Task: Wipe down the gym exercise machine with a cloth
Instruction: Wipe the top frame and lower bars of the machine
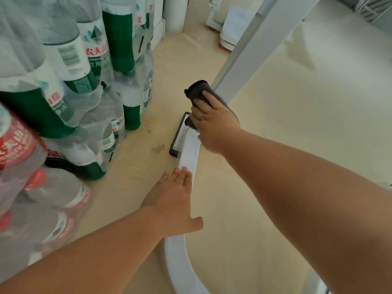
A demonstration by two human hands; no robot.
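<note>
Bottles of water in shrink-wrapped packs (63, 92) fill the whole left side, stacked on the floor (297, 124). They've got nothing to do with the job as far as I can tell.

Next over, the left hand (172, 200) lies flat on the machine's white curved bar (188, 151), fingers straight and together, thumb stuck out sideways, gripping nothing. Looks more like bracing than working.

Follow that bar away from the camera and it ends at a black end piece (176, 134) down on the floor. Right at that end is the dark grey cloth (199, 90), bunched up. The right hand (212, 122) is on top of it, fingers curled over the fabric, pressing it in where the bar meets the slanted grey beam (254, 45). So the cloth is under the right hand and well apart from the left, with a bare stretch of bar between the two hands.

My read is mid-wipe, working the low frame joint near the floor. Can't say how much of the machine is done, since only this bit shows.

Next move imo is dragging the cloth either back along the curved bar toward the left hand or up the slanted beam, keeping pressure on. If it comes down the bar, the left hand needs to get out of the way.
</note>
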